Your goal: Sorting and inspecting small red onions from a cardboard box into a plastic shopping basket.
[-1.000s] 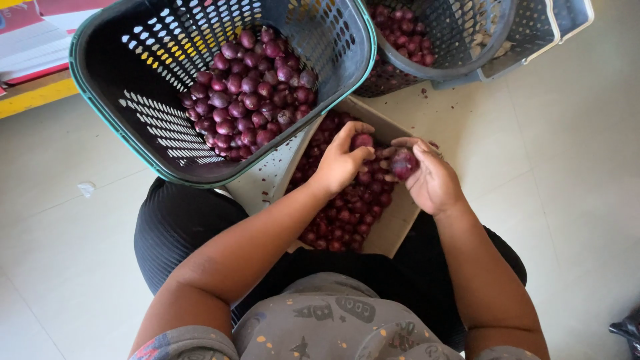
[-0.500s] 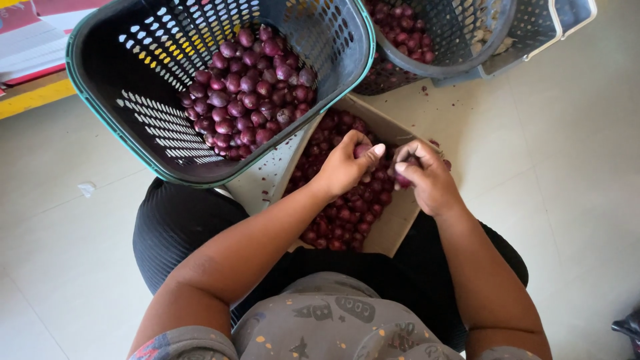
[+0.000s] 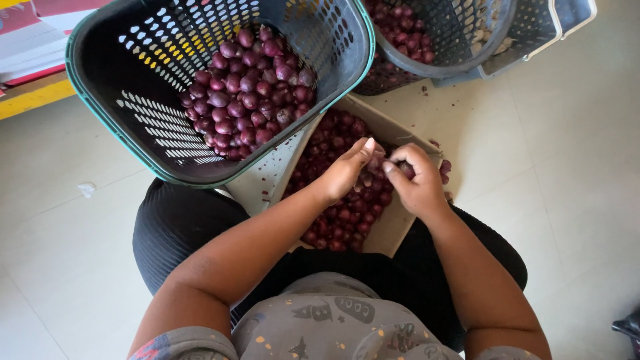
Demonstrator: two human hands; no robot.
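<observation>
My right hand (image 3: 417, 183) is closed around one small purple onion (image 3: 407, 169), mostly hidden by the fingers. My left hand (image 3: 348, 168) reaches across with its fingertips at that same onion, pinching at it. Both hands hover over a cardboard box (image 3: 389, 233) on my lap, filled with several purple onions (image 3: 340, 213). A large dark basket with a green rim (image 3: 133, 133) leans against the box's left side and holds a heap of peeled purple onions (image 3: 247, 87).
A round grey basket (image 3: 460, 60) with more onions stands at the top right, with a pale grey crate (image 3: 560, 27) behind it. Bits of onion skin lie on the tiled floor (image 3: 567, 173). A yellow edge (image 3: 33, 100) runs at top left.
The onion was plainly visible in my right hand a second ago. My fingers have since closed over it, and my left hand has moved in from the box to touch it.
</observation>
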